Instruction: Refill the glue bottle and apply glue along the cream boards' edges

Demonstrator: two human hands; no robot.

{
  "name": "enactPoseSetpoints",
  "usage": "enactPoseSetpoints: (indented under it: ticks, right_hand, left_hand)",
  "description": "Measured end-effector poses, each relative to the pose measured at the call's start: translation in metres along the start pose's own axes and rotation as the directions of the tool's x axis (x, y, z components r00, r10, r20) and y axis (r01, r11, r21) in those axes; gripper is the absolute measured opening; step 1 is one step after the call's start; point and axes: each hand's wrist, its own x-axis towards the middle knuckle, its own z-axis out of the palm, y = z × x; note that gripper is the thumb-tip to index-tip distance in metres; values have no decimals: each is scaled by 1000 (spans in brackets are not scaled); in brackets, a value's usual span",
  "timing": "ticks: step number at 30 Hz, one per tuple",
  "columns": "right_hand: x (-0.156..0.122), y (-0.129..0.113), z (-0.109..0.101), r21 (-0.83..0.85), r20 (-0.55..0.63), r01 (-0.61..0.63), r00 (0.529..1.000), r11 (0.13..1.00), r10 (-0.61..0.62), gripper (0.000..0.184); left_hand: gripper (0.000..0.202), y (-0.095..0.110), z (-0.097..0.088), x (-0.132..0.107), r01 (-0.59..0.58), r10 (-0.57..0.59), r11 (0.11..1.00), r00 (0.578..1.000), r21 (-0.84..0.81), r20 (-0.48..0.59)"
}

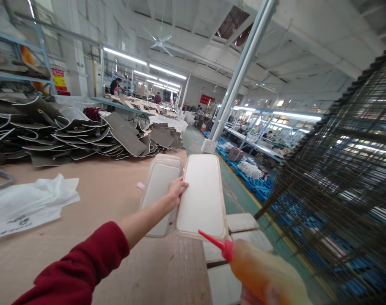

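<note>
My left hand (177,189) grips the left edge of a white rectangular panel (199,192) with rounded corners and a beige rim, thumb on its face. The panel is raised at the table's right edge. Beside it, to the left, lies a stack of similar panels (163,190), partly behind my forearm. In my right hand (259,294), at the bottom of the view, is a squeeze glue bottle (263,271) with amber contents and a red pointed nozzle. Its tip is at the panel's lower edge; whether it touches, I cannot tell. The bottle hides most of that hand.
Several more pale panels (244,222) lie right of the brown table (117,186). A heap of grey-brown pieces (94,135) covers the table's far side; a white plastic bag (34,203) lies left. A dark wire rack (348,161) stands right, near blue pallets (253,182).
</note>
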Motion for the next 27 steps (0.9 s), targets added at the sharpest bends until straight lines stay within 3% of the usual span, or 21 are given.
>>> enactPoseSetpoints:
  ticks: [5,11,15,21,23,25,27]
  right_hand:
    - [56,-28,29,279,-84,-58,993,959,84,44]
    - [117,-34,28,300,-75,-49,994,953,75,54]
    - [104,-26,18,243,-64,-57,995,968,74,64]
    - [26,-8,9,109,82,-238,970,965,230,68]
    - [32,-13,13,124,29,-214,977,969,212,69]
    - [62,-23,20,155,-99,-118,986,981,134,73]
    - [97,-32,25,163,-148,-29,988,986,54,68]
  left_hand:
    - [70,-8,9,-14,-30,29,997,999,64,15]
    - [74,-18,8,-29,-5,-24,985,986,171,168]
    - [78,-14,12,-30,-12,-29,982,977,187,211]
    - [81,-3,14,-24,-17,-30,975,978,223,206]
    - [78,-2,14,-26,-25,-30,969,976,248,216]
    - [76,-1,15,-31,-29,-37,964,969,263,243]
    - [75,-1,15,-36,-32,-47,964,957,264,288]
